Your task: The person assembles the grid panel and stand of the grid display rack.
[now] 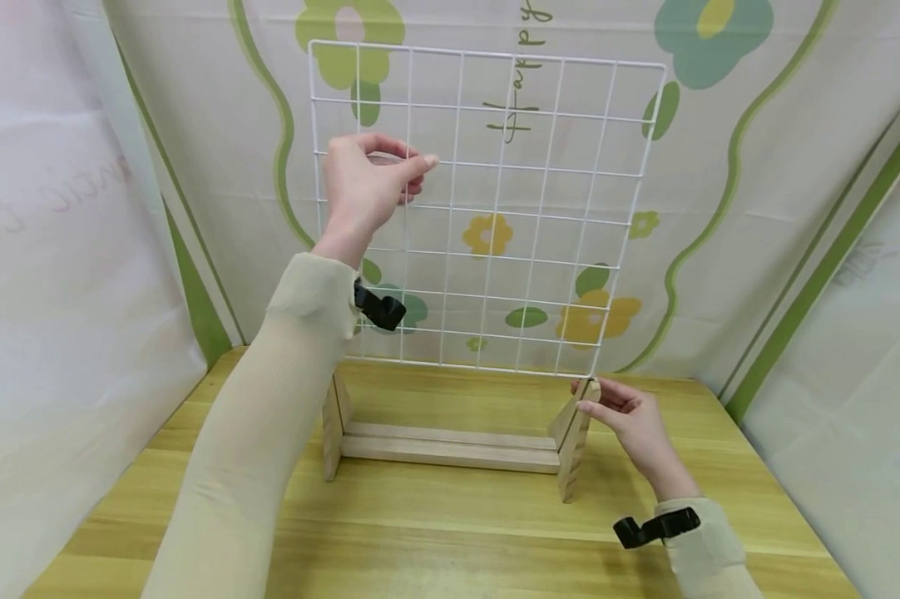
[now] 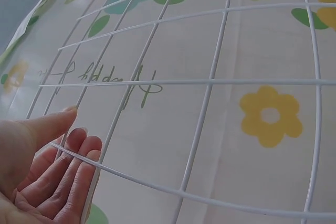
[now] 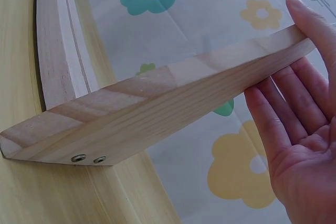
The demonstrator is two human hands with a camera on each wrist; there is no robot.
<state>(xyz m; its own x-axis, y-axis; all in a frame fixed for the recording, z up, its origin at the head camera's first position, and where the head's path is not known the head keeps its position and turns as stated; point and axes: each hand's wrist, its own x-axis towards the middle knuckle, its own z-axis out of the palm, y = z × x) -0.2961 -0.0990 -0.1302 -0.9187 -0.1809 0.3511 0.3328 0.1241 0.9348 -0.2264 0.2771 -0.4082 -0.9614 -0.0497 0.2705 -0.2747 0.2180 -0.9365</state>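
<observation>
A white wire grid panel (image 1: 500, 165) stands above a wooden stand (image 1: 450, 455). My left hand (image 1: 368, 183) grips the panel near its left edge, above mid-height. In the left wrist view the fingers (image 2: 68, 187) reach behind the wires, with the thumb in front. My right hand (image 1: 633, 420) pinches the upper end of the stand's right side board (image 1: 572, 453), thumb on the near edge. The panel's lower right corner meets the top of that board, where a slot shows. My left arm hides the lower left corner. Two screws (image 3: 79, 158) show on the board's outer face.
The stand rests on a yellowish wooden table (image 1: 435, 541). Close behind hangs a white cloth (image 1: 697, 166) printed with flowers. White cloth walls with green bands (image 1: 809, 316) close in both sides. Black wrist cameras (image 1: 381, 308) sit on both sleeves.
</observation>
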